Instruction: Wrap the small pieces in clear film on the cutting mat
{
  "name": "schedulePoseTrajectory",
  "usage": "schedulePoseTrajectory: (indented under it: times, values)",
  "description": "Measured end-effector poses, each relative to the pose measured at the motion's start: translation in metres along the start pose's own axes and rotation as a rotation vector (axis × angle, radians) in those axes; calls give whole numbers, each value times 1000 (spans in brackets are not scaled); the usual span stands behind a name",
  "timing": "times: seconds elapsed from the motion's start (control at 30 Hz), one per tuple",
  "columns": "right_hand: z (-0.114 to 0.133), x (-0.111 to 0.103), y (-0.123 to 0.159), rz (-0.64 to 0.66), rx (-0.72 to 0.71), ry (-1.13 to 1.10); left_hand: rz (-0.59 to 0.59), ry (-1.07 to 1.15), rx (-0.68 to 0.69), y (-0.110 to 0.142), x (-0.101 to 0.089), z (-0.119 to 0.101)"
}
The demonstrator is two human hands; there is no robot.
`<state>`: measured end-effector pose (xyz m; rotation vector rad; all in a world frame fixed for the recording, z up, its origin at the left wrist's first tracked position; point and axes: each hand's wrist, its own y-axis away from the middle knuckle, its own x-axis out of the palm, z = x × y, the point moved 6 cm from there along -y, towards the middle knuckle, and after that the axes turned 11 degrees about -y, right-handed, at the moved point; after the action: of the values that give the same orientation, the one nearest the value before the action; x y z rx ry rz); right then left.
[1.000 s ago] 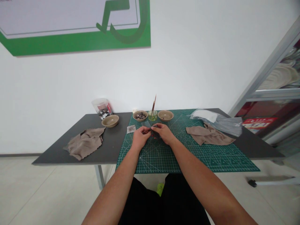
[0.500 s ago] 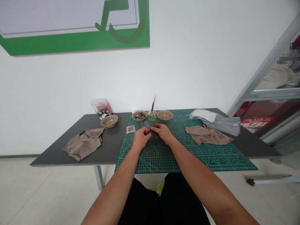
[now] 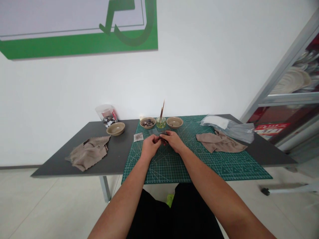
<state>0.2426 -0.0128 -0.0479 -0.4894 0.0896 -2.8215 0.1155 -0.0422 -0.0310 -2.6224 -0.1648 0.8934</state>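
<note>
Both hands meet over the green cutting mat (image 3: 171,166), fingertips pinched close together. My left hand (image 3: 150,146) and my right hand (image 3: 173,140) grip a small dark grey sheet-like piece (image 3: 163,132) between them. Its exact kind is too small to make out, and fingers cover most of it. Just beyond the left fingertips shows a flat grey-blue piece (image 3: 154,131); whether it joins the held one I cannot tell. A small whitish square with a dark smudge (image 3: 138,137) lies left of my left hand.
Behind the hands stand a bowl of dark chips (image 3: 148,123), a glass jar with brushes (image 3: 160,122) and another bowl (image 3: 174,122). Leftward are a third bowl (image 3: 116,128), a tipped plastic tub (image 3: 107,115) and a brown cloth (image 3: 89,152). Rightward lie another cloth (image 3: 220,142) and a plastic bag (image 3: 230,127).
The view has shifted slightly. Both hands stay together on the small dark piece, with only slight finger movement.
</note>
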Motion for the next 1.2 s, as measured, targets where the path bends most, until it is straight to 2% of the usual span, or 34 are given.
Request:
schedulePoseTrajectory:
  times: [0.07, 0.17, 0.27, 0.4, 0.53, 0.67, 1.0, 1.2]
  values:
    - [1, 1, 0, 36, -12, -10, 0, 51, -54, 0, -1, 3]
    - [2, 1, 0, 49, -32, 18, 61, 166, -119, 0, 3, 9]
    - [0, -2, -1, 4, -33, 72, 102, 118, -57, 0, 6, 4]
    - [-2, -6, -2, -70, -39, 50, 54, 18, 14, 0, 5, -2]
    - [-2, -10, -4, -115, -40, -83, -6, 151, -19, -2, 3, 6]
    - [-5, -6, -5, -30, -7, -199, 41, 272, -14, -4, 6, 8]
    - [-12, 4, 1, 76, 127, -260, -18, -20, 63, -3, -3, 1]
    - [-18, 3, 0, 95, 173, -217, -29, -88, 137, -2, -5, -2]
